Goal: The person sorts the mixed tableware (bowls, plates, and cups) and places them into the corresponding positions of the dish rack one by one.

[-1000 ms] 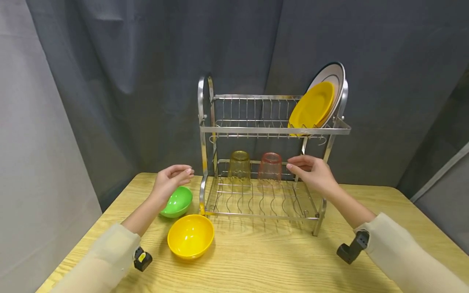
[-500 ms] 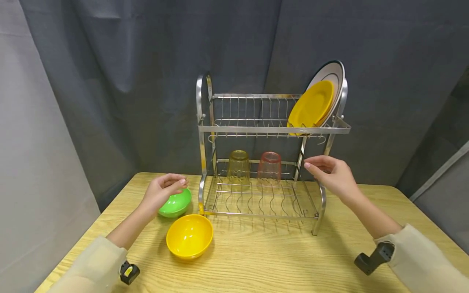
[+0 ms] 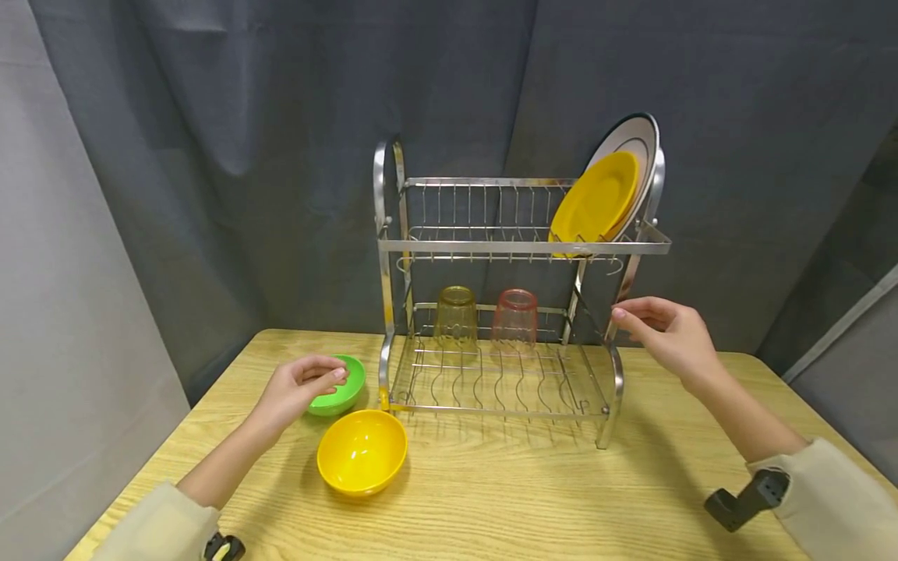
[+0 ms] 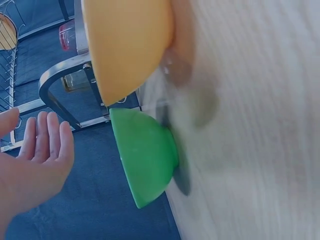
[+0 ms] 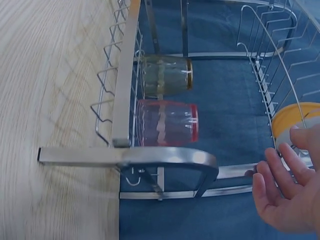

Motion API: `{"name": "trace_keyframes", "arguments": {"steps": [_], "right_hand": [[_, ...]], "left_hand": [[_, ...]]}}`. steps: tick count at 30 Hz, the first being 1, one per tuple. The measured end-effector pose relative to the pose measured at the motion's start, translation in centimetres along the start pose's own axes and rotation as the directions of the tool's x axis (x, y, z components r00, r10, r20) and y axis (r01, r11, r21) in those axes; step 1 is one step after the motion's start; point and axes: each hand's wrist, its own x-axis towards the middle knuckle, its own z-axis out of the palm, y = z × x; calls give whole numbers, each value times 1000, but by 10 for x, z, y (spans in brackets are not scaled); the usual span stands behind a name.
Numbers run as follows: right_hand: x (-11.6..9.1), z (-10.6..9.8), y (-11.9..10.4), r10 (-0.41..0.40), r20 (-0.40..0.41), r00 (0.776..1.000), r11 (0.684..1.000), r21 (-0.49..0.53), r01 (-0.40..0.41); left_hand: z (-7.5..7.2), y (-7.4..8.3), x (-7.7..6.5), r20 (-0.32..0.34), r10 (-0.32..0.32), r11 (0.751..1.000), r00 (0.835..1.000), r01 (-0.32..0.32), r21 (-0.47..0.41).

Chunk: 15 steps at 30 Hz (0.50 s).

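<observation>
My left hand (image 3: 298, 389) hovers beside the green bowl (image 3: 344, 393), its fingers loosely bent with nothing in them; in the head view it overlaps part of that bowl. Just in front stands a yellow bowl (image 3: 362, 453). At the dish rack's right side, my right hand (image 3: 669, 335) is raised, relaxed and holding nothing. The two-tier metal dish rack (image 3: 491, 247) carries a yellow plate (image 3: 596, 199) and a white plate with a dark rim (image 3: 640, 132) leaning at its upper right. Upside down on the lower tier are an amber glass (image 3: 457, 319) and a pink glass (image 3: 515, 321).
Everything stands on a light wooden table (image 3: 505, 499). A dark grey curtain (image 3: 281, 156) hangs behind the rack, with a pale panel (image 3: 77, 257) at the left. The rack's front legs reach down near the table's middle.
The right hand has moved rightward, from near the pink glass to outside the rack's right side. The left hand has drawn back left and slightly down. Dishes and rack keep their places.
</observation>
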Motion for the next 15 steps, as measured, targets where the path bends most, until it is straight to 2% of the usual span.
{"name": "trace_keyframes", "arguments": {"steps": [2, 3, 7, 9, 12, 15], "right_hand": [[0, -2, 2, -2, -6, 1000, 1000, 2, 2], [0, -2, 4, 1, -8, 1000, 1000, 7, -1], [1, -4, 9, 24, -16, 1000, 999, 33, -24], [1, -5, 12, 42, -20, 999, 998, 53, -40], [2, -6, 16, 62, -22, 998, 996, 71, -61], [3, -6, 20, 73, -21, 997, 994, 80, -71]], "left_hand": [[0, 9, -11, 11, 5, 1000, 1000, -5, 8], [1, 21, -20, 18, 4, 1000, 1000, -4, 13], [8, 81, -55, 24, -47, 998, 999, 46, 39], [12, 109, -70, 20, -102, 994, 995, 101, 52], [16, 124, -82, 19, -143, 987, 990, 141, 74], [18, 124, -86, 13, -164, 982, 986, 162, 99]]}}
